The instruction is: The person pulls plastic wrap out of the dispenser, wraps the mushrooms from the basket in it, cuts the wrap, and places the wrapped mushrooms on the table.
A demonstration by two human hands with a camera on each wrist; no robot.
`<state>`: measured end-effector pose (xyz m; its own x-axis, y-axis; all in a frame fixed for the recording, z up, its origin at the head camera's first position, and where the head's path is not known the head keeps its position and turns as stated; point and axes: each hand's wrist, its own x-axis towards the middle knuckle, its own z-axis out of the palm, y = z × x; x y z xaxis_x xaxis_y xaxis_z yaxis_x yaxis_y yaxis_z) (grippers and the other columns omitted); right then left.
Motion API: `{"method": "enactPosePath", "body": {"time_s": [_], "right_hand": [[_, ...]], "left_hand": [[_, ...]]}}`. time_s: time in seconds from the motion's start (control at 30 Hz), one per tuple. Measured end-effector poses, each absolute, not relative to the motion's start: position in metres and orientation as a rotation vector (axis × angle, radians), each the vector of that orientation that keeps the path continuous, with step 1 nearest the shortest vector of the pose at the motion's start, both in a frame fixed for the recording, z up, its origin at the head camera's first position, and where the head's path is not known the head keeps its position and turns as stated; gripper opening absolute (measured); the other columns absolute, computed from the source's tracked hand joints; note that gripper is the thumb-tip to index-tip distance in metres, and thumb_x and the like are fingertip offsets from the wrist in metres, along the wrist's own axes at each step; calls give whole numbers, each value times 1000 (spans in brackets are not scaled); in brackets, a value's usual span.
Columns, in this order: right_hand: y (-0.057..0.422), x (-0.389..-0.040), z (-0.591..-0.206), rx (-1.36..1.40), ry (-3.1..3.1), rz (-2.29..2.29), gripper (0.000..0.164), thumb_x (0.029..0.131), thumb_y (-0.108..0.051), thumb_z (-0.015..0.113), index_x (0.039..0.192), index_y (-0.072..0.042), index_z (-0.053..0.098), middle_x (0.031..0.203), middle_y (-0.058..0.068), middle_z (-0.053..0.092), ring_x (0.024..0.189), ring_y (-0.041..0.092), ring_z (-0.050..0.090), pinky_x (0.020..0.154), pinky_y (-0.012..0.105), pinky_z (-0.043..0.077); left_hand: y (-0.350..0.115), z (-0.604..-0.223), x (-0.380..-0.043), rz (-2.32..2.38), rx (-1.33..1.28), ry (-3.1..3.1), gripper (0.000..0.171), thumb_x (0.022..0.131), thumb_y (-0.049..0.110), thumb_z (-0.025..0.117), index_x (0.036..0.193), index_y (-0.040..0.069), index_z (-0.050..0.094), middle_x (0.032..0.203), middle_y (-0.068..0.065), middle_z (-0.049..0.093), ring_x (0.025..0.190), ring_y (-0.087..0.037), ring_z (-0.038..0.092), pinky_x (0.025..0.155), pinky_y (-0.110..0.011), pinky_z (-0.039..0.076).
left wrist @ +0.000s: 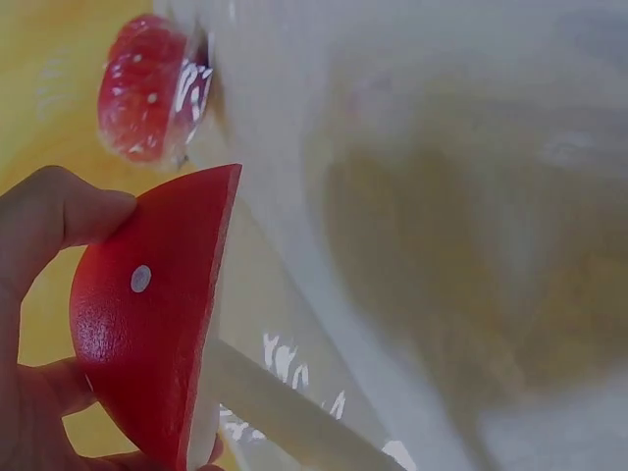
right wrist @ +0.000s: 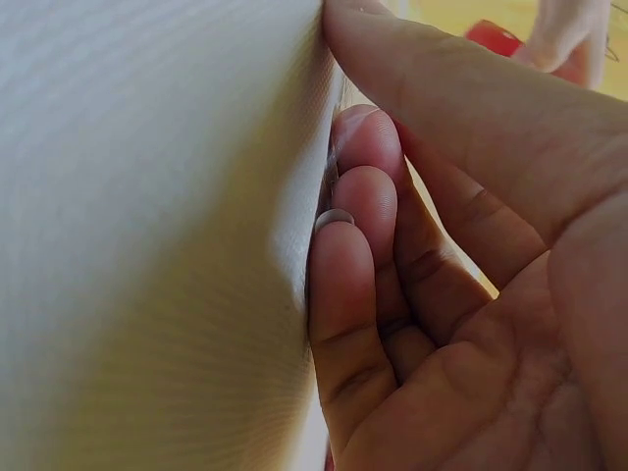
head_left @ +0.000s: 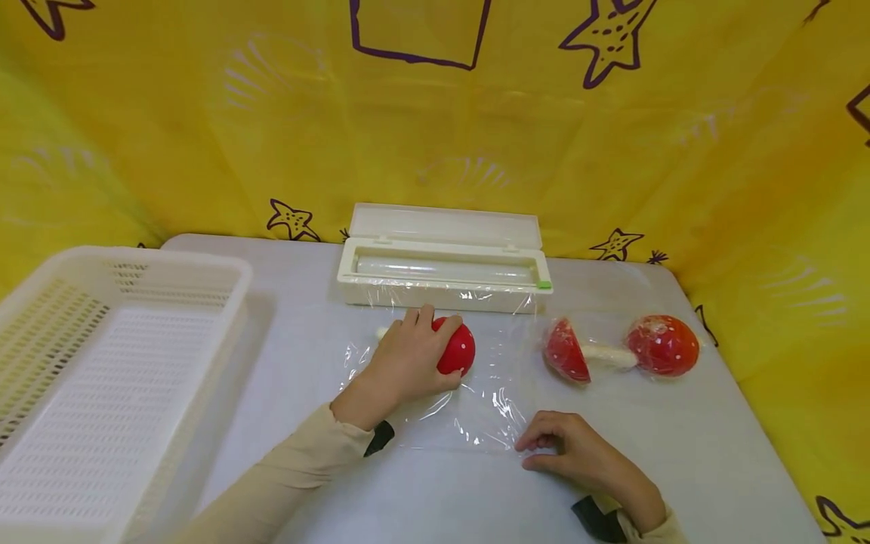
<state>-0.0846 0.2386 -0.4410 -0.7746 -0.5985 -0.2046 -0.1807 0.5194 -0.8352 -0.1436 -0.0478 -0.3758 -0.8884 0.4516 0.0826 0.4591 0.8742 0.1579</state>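
My left hand (head_left: 411,355) grips the red domed cap of a toy mushroom (head_left: 464,351); the cap has white dots. In the left wrist view, the pale stem of that mushroom (left wrist: 285,402) points away from the thumb and fingers around the cap. Under it, a sheet of clear plastic wrap (head_left: 469,423) lies spread on the table. By the sheet's near right corner, my right hand (head_left: 578,457) has its fingertips on the surface, fingers loosely bent and thumb apart. Some film shows at those fingertips in the right wrist view.
A cream wrap dispenser (head_left: 445,295) with a raised lid holds the film roll at the back. Two wrapped toy mushrooms (head_left: 662,346) lie at the right. A white plastic basket (head_left: 234,302) stands on the left. Yellow patterned cloth (head_left: 435,136) hangs behind the table.
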Motion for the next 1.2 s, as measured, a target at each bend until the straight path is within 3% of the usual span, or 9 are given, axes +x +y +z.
{"method": "enactPosePath", "body": {"time_s": [0.67, 0.93, 1.2], "right_hand": [[238, -83, -445, -607, 2305, -1152, 14, 85, -23, 78, 99, -19, 76, 93, -5, 69, 83, 5, 59, 78, 18, 53], [238, -85, -446, -570, 2304, -1118, 15, 85, -26, 79, 98, -20, 76, 93, -7, 68, 83, 5, 59, 79, 17, 53], [236, -86, -442, -518, 2277, -1138, 16, 85, -26, 79, 99, -19, 76, 94, -4, 68, 83, 6, 59, 78, 17, 53]], "left_hand": [[-23, -400, -129, -220, -600, -2816, 58, 76, 44, 77, 122, 14, 58, 101, -13, 59, 87, -27, 54, 67, -32, 53], [-32, -408, -133, -518, -649, -2950, 69, 78, 42, 81, 133, 12, 53, 113, -15, 55, 100, -29, 55, 77, -37, 58], [-52, -411, -135, -975, -651, -3049, 75, 77, 32, 85, 141, 18, 49, 126, -11, 51, 119, -27, 49, 82, -44, 60]]}}
